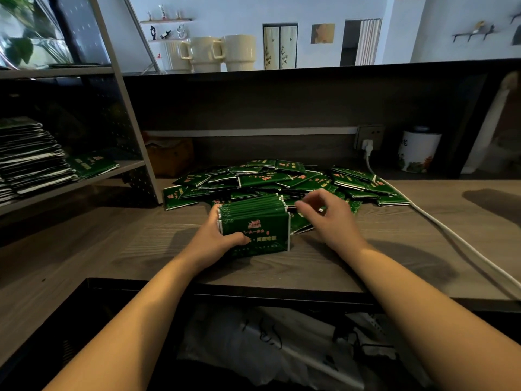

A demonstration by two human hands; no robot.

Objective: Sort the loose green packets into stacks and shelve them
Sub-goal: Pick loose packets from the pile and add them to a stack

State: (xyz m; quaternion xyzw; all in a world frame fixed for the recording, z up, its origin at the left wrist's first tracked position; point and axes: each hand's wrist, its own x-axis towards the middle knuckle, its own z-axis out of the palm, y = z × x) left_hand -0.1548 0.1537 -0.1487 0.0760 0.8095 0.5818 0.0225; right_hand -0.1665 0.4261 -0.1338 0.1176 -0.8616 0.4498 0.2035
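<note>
A gathered stack of green packets (255,225) stands on edge on the wooden counter (408,249). My left hand (217,239) grips it from the left side, thumb across the front packet. My right hand (328,215) hovers just right of the stack, fingers loosely curled over loose packets; I cannot tell whether it pinches one. Behind lies a heap of loose green packets (284,179). On the grey shelf (93,177) at the left sit tall stacks of packets (31,156) and a short stack (93,165).
A white cable (439,224) runs from a wall socket (368,142) across the counter's right side. A white tin (418,150) stands at the back right, a brown box (169,156) at the back left. Cream mugs (208,53) line the upper ledge.
</note>
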